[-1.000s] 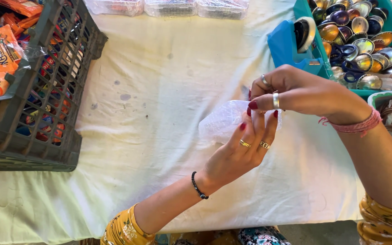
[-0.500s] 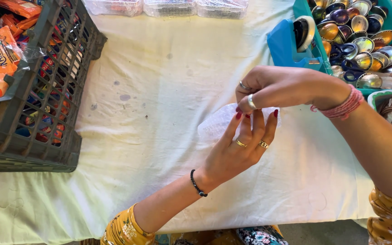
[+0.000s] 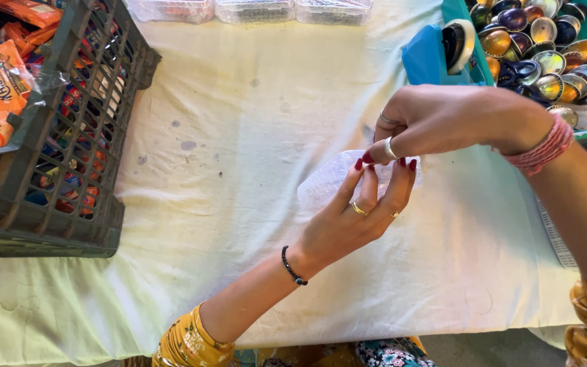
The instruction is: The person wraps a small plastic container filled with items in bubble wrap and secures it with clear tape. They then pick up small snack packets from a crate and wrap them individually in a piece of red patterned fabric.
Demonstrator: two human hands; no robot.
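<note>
Clear, thin plastic makes up the small bag (image 3: 334,178) that both hands work above the tabletop (image 3: 239,136), which is covered in a pale, stained cloth. The left hand (image 3: 355,217) comes up from below the bag, palm toward the camera, its fingers (image 3: 348,187) raised and close together against the bag's near side. The right hand (image 3: 436,122) reaches in from the right of the bag, and its fingers (image 3: 382,148) pinch the bag's upper edge, just touching the red-nailed tips of the left hand. The bag hangs between the two hands, slightly crumpled, its left end free.

Well to the left of the bag stands a dark grey plastic crate (image 3: 69,136) filled with orange snack packets (image 3: 1,68). Up and to the right of the bag, behind the right hand, a teal tray (image 3: 429,58) holds many shiny round capsules (image 3: 545,47) in mixed colours. Far beyond the bag, along the tabletop's back edge, lie clear plastic containers (image 3: 253,10).
</note>
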